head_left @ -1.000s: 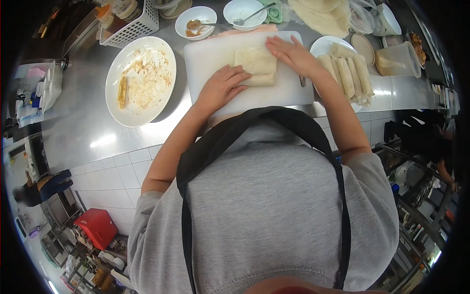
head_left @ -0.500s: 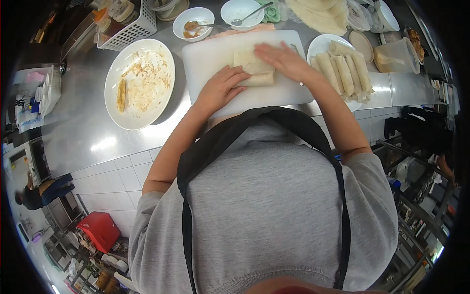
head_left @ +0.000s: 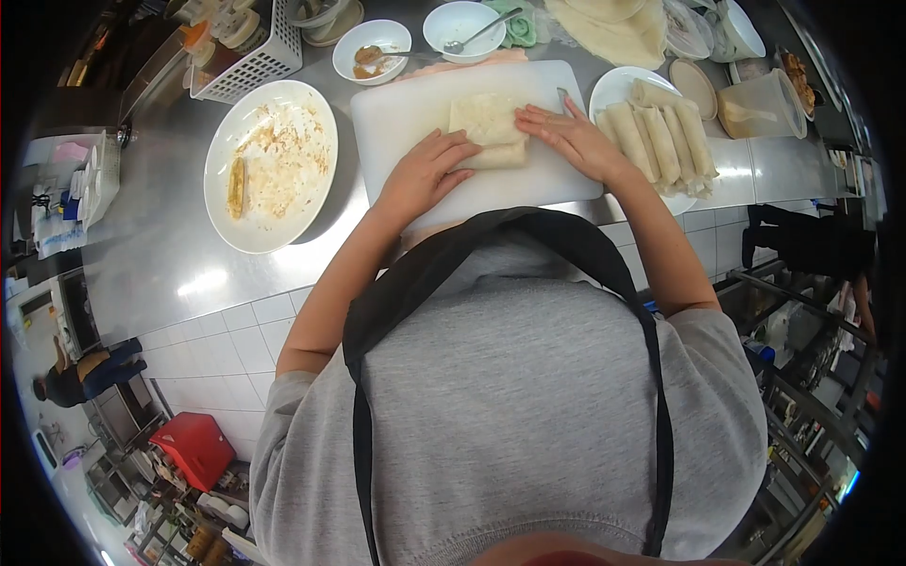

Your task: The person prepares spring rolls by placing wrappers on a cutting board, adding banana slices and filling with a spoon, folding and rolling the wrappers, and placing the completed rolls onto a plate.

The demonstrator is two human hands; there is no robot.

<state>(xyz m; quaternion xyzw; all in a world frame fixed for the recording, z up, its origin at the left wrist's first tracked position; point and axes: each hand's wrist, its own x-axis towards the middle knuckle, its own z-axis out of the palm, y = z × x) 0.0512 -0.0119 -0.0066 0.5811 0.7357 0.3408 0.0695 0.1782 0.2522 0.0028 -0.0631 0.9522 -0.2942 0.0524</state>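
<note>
On the white cutting board lies a partly rolled spring roll, with the flat flap of its wrapper spread beyond it. My left hand is closed over the roll's left end, fingers on top and thumb on the near side. Stretched fingers of my right hand lie against the right edge of the wrapper and the roll's right end. Finished spring rolls are piled on a white plate to the right of the board.
Left of the board, an oval plate holds a filling strip and crumbs. Behind stand a bowl of brown paste, another bowl with a spoon and stacked wrappers. A white basket and a plastic tub flank them.
My right hand has moved down and right, from the far part of the wrapper to its right edge by the roll. My left hand has stayed on the roll's left end.
</note>
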